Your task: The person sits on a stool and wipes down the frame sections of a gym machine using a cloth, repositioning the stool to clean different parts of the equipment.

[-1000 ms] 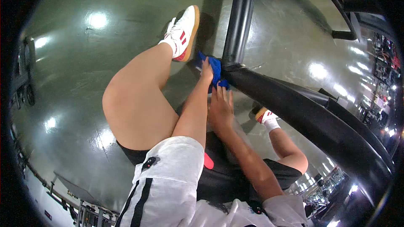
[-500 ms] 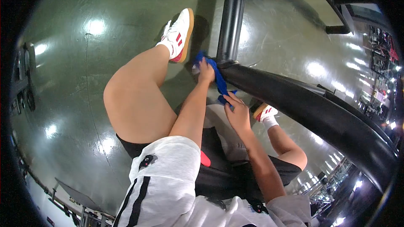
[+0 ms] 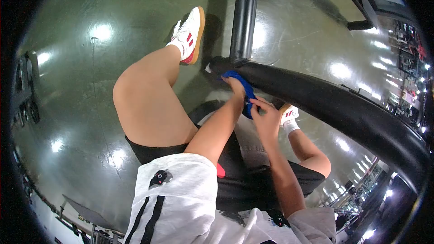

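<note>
A blue cloth [image 3: 244, 82] lies bunched along the near side of a thick black tube [image 3: 312, 91], close to its end. My left hand [image 3: 236, 86] is closed on the upper part of the cloth, beside the tube. Lower and to the right, my right hand [image 3: 267, 116] pinches the cloth's lower end between thumb and fingers. Part of the cloth is hidden behind both hands.
A black upright post [image 3: 244, 16] joins the tube near its end. My white-and-red shoes [image 3: 192, 34] rest on either side, on the shiny green floor [image 3: 68, 86]. Another black frame [image 3: 361, 0] stands at the upper right.
My left hand has moved down and right along the tube, drawing the cloth off its end, which now shows. The right hand has shifted slightly right, still on the cloth.
</note>
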The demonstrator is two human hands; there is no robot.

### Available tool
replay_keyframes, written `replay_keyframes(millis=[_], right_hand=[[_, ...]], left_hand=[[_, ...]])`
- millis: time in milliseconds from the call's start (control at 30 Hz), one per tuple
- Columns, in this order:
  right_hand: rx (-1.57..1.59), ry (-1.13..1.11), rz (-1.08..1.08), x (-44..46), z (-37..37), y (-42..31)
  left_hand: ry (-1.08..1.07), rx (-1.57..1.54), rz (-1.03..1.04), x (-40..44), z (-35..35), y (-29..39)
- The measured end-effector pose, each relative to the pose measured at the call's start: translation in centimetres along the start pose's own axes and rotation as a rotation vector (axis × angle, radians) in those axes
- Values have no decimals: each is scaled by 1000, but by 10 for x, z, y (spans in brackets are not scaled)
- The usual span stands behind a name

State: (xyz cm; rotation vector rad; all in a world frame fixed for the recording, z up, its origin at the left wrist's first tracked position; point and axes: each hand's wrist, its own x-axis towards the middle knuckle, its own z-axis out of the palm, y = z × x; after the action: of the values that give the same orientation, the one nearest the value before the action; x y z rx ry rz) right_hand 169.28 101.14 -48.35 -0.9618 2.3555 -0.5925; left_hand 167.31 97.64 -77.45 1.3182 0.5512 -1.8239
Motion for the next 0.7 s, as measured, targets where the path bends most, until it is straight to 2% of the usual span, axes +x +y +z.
replay_keyframes(millis=[133, 167, 233, 300, 367, 500, 567, 633, 700], right_hand=[[149, 66, 36, -10, -24, -8], [229, 97, 46, -13, -27, -11], [264, 131, 55, -17, -35, -20], [301, 250, -34, -20, -49, -31], [342, 310, -48, -30, -66, -45], [381, 619, -294, -50, -101, -44], [386, 701, -359, -58, -114, -41], [286, 983, -524, -63, -128, -37], [119, 1160, -549, -64, -144, -39]], left_hand=[[177, 597, 343, -92, 51, 25], [179, 599, 352, -110, 64, 31], [274, 758, 190, -147, 98, 43], [326, 1005, 143, -188, 134, 50], [201, 1342, 193, -232, 158, 53], [-146, 1541, 609, -309, 170, 36], [-303, 1497, 1013, -331, 158, 16], [-476, 1449, 1124, -366, 163, 19], [-794, 1257, 1218, -393, 157, 29]])
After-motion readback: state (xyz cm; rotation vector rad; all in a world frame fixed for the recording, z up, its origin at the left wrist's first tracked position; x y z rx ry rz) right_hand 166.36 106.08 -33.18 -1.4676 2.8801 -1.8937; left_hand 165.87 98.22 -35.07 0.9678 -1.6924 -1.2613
